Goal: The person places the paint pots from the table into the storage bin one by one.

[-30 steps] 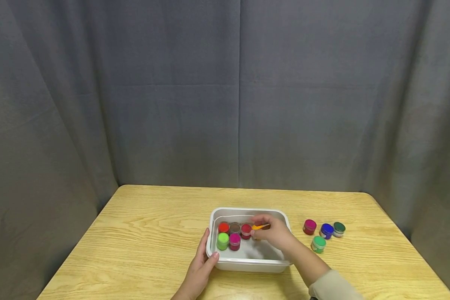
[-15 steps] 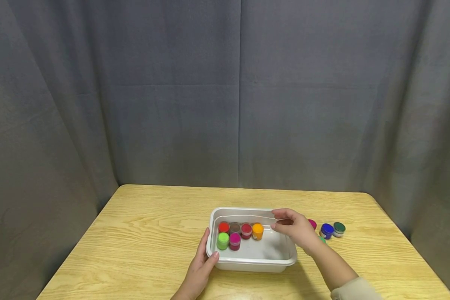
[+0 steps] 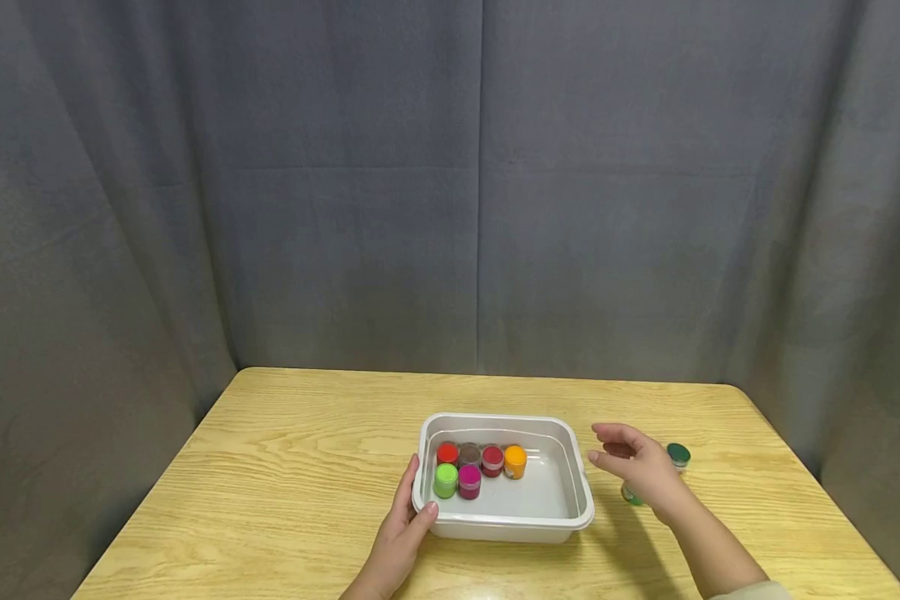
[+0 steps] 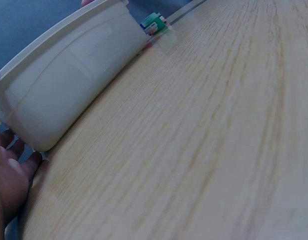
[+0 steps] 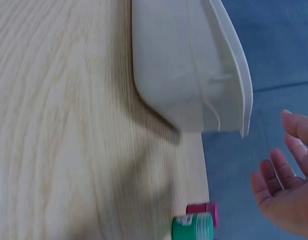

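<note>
A white plastic tub (image 3: 510, 523) stands on the table, holding small paint jars in two rows. The back row has a red jar (image 3: 447, 453), a brown jar (image 3: 469, 455), a dark red jar (image 3: 492, 460) and an orange jar (image 3: 515, 462). In front are a lime green jar (image 3: 446, 480) and a magenta jar (image 3: 469, 481). My left hand (image 3: 396, 537) grips the tub's left end, thumb at the front corner of the rim. My right hand (image 3: 645, 471), fingers apart and holding nothing, hovers right of the tub above the loose jars, hiding some of them.
Beyond the right hand, a dark green jar (image 3: 678, 456) stands on the wooden table (image 3: 285, 475). A green jar (image 5: 193, 226) and a magenta-lidded jar (image 5: 203, 207) show in the right wrist view. Grey curtains (image 3: 345, 208) surround the table.
The right hand let go of the orange jar in the tub, leaving it upright beside the dark red jar. It then moved right, out over the loose jars. The left hand stayed put.
</note>
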{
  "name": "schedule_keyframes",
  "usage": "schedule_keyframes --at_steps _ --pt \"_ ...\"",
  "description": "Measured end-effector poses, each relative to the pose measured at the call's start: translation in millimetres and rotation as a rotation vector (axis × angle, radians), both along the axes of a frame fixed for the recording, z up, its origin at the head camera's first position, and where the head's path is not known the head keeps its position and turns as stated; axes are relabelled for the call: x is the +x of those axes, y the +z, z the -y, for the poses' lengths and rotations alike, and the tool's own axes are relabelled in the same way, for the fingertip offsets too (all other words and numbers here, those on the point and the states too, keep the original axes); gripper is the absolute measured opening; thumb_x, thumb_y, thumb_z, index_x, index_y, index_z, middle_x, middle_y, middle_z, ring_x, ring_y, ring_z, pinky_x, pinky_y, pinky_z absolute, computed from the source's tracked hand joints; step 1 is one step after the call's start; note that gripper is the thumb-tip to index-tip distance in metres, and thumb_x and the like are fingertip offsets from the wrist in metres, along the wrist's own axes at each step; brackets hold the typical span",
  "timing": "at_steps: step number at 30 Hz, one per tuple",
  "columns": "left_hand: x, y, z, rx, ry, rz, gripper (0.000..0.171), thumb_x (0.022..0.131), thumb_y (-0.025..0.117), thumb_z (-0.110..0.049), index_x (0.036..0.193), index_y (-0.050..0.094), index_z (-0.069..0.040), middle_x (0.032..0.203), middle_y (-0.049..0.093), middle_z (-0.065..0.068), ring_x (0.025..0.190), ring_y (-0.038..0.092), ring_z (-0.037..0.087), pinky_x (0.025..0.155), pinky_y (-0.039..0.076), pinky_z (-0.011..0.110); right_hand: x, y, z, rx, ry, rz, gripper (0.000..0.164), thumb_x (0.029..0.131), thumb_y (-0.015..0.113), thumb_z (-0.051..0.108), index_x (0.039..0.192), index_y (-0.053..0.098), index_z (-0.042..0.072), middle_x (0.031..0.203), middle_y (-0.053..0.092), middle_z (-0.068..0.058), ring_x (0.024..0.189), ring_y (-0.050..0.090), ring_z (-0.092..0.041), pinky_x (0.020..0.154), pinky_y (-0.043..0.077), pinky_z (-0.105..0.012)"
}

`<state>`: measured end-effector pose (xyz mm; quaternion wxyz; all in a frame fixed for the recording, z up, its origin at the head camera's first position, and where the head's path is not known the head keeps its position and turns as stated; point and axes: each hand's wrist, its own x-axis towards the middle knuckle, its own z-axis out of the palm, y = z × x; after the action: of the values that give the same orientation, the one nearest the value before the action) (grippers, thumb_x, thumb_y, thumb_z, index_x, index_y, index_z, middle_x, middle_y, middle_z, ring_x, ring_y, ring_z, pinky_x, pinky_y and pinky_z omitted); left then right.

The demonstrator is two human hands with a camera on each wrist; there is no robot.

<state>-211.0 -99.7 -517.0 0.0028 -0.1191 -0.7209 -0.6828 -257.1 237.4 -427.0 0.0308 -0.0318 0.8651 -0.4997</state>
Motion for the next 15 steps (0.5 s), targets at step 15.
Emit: schedule_keyframes --at_steps 15 --pt "0.3 0.7 0 0.003 -0.006 0.011 0.068 0.103 0.046 -0.019 0.159 0.008 -0.015 0.165 0.003 0.019 0.15 0.01 0.039 0.114 0.024 0.022 7.8 -22.7 -37 0.037 -0.075 0.031 0.058 0.096 0.063 0.027 0.142 0.044 -0.002 0.143 0.044 -0.026 0.129 0.044 -0.04 0.102 0.047 -0.051"
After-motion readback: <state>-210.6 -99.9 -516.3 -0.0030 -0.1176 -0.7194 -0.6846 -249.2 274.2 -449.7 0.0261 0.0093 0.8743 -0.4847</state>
